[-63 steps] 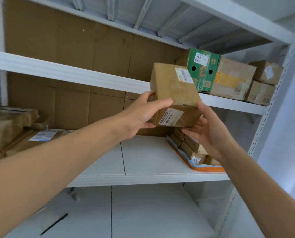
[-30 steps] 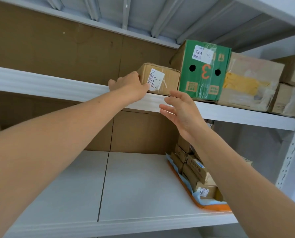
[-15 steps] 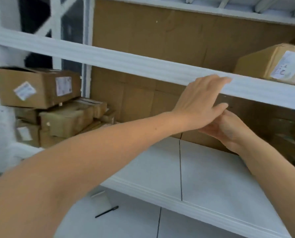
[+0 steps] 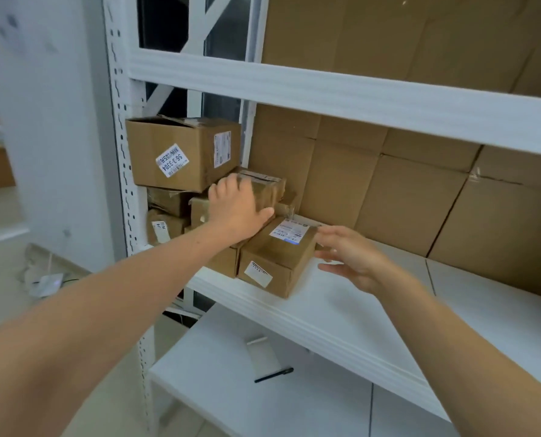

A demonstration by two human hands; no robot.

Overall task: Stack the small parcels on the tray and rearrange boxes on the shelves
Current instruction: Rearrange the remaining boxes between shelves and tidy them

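White shelf unit, three levels showing. I count about six cardboard boxes piled at the middle shelf's left end; biggest box on top. My left hand lies flat on a taped box, not gripping. Right hand is spread, empty, beside the front box. One pen below.

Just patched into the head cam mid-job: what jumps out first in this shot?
Both bare hands reach into the middle shelf's left end: the left hand lies on a taped cardboard box in the pile, the right hand hovers open beside a labelled box at the shelf edge. Above them sits a big carton marked 56-3-3304; a black pen lies on the shelf below.
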